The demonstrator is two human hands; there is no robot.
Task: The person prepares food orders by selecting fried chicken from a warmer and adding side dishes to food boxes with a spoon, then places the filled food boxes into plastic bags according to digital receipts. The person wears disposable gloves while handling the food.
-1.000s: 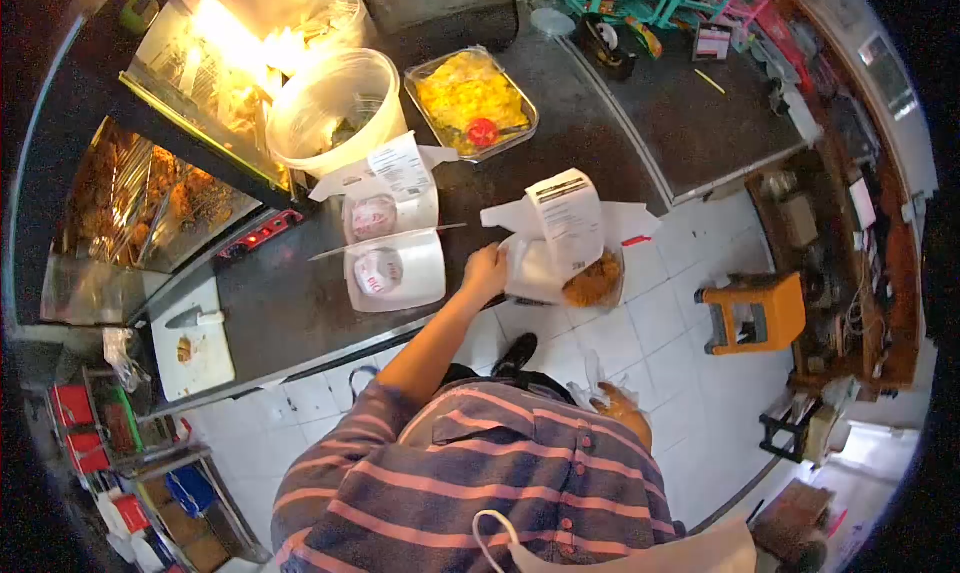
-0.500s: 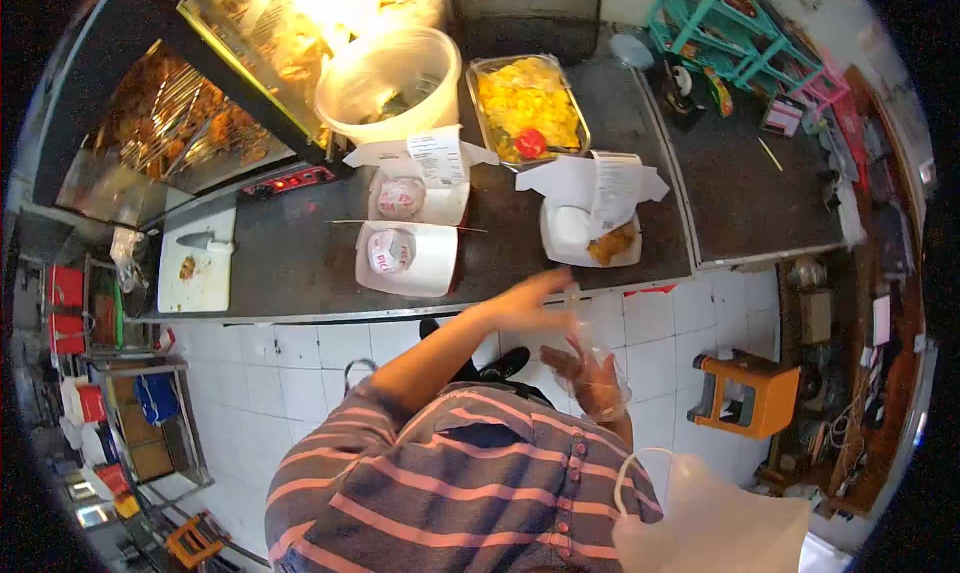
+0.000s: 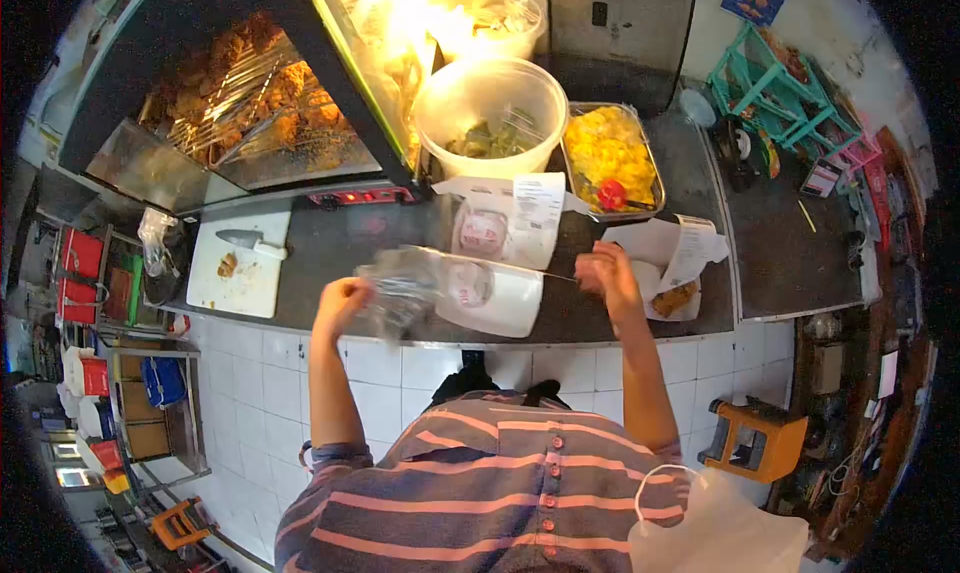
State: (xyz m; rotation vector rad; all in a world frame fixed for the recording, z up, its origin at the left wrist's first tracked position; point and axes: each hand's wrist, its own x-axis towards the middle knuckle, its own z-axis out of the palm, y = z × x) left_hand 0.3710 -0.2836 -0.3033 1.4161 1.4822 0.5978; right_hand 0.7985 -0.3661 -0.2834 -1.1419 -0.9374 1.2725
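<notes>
My left hand [image 3: 345, 303], fingers closed, grips a thin clear plastic glove [image 3: 398, 288], blurred by motion. The glove hangs left of an open white box [image 3: 510, 301] that holds a round paper-wrapped item [image 3: 468, 285]. Behind stands a second open box [image 3: 535, 228] with a similar wrapped item [image 3: 482, 231] and a printed receipt on its lid. My right hand [image 3: 608, 273], slightly blurred, hovers with loosely bent fingers and nothing visible in them. It is beside a third box, which holds a brown fried piece [image 3: 674, 300] and has a receipt [image 3: 695, 253] on it.
A tray of yellow food [image 3: 612, 143] with a red item and a translucent tub [image 3: 490, 163] stand behind the boxes. At left are a heated display case [image 3: 250, 113] and a cutting board [image 3: 235, 288] with a knife [image 3: 245, 241]. An orange stool [image 3: 755, 438] stands on the floor.
My hands, close together near my body before with clear plastic over the right one, are now apart above the counter. The left has moved left with the plastic; the right is bare.
</notes>
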